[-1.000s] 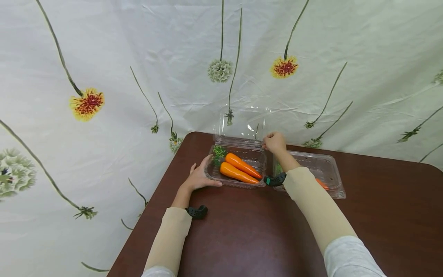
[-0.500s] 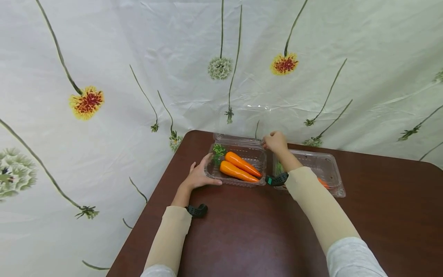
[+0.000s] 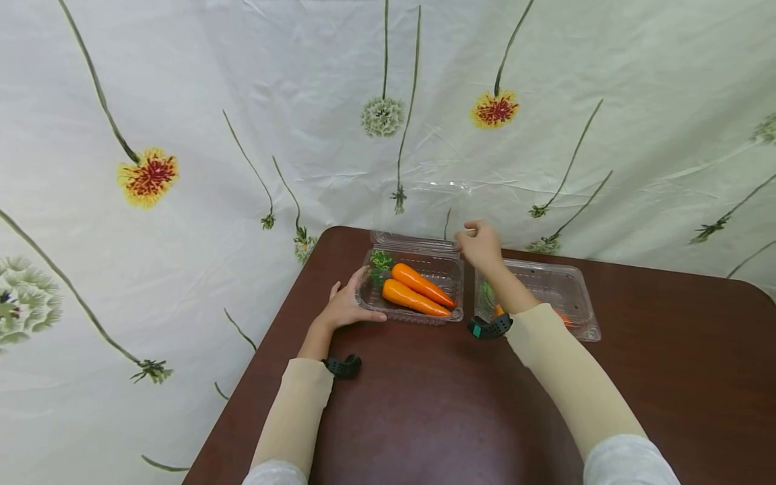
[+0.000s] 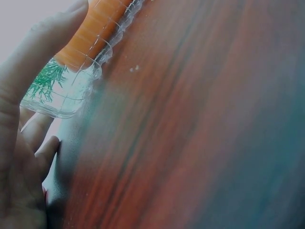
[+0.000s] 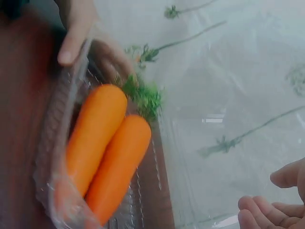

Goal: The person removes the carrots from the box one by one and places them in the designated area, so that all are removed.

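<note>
My left hand grips the left end of a clear plastic clamshell container, its thumb along the front side and its fingers round the left corner. Two orange carrots with green tops lie side by side inside. The container's transparent lid stands raised at the back, against the cloth. Beside the lid's right edge is my right hand. In the right wrist view its thumb and loosely bent fingers are apart with nothing between them.
A second clear clamshell container, its lid down, sits to the right under my right forearm, with something orange and green inside. A white flowered cloth hangs behind the dark brown table.
My right hand, earlier by the lid's right hinge corner with fingers bunched, has lifted slightly and its fingers have spread. The lid has tipped a little further back. My left hand stays put.
</note>
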`<move>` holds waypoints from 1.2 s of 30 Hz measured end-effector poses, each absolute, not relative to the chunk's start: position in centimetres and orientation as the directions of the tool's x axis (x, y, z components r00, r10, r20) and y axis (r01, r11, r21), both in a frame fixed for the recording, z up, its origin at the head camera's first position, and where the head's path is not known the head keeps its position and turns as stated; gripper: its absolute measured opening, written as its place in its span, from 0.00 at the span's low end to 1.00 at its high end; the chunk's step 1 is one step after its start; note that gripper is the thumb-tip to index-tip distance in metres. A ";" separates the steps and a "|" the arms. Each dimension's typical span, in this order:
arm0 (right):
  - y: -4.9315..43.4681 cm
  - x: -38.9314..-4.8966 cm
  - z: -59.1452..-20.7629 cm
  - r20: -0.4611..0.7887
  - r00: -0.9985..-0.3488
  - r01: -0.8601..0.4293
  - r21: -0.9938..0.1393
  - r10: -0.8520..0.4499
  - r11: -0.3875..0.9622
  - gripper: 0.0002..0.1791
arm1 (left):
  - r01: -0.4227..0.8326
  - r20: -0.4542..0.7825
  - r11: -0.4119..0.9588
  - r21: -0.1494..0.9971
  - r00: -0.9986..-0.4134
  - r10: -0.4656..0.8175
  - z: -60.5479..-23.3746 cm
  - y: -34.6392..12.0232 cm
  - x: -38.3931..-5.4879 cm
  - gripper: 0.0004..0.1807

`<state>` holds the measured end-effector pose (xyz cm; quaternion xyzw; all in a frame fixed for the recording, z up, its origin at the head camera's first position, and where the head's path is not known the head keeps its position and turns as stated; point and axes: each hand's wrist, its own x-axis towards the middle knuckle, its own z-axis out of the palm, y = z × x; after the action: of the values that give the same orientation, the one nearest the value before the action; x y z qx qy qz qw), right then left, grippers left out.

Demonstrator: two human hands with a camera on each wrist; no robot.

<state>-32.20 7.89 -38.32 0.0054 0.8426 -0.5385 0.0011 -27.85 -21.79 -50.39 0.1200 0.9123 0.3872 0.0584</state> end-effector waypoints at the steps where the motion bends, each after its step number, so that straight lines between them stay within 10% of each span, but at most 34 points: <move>1: 7.8 -32.0 -38.4 0.005 -1.000 -0.009 -0.910 -0.012 0.414 0.25 | 0.178 -0.007 0.670 0.721 -0.965 0.263 -50.4 -21.8 -27.8 0.70; 36: 3.0 -28.1 -44.2 -0.067 -0.953 -0.081 -0.884 -0.295 0.461 0.19 | 0.138 -0.052 0.668 0.731 -0.965 0.256 -50.3 -21.8 -27.9 0.71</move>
<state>-28.14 3.04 -44.22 -0.1109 0.8481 -0.5073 0.1058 -27.87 -21.80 -50.34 0.1085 0.9101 0.3929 0.0751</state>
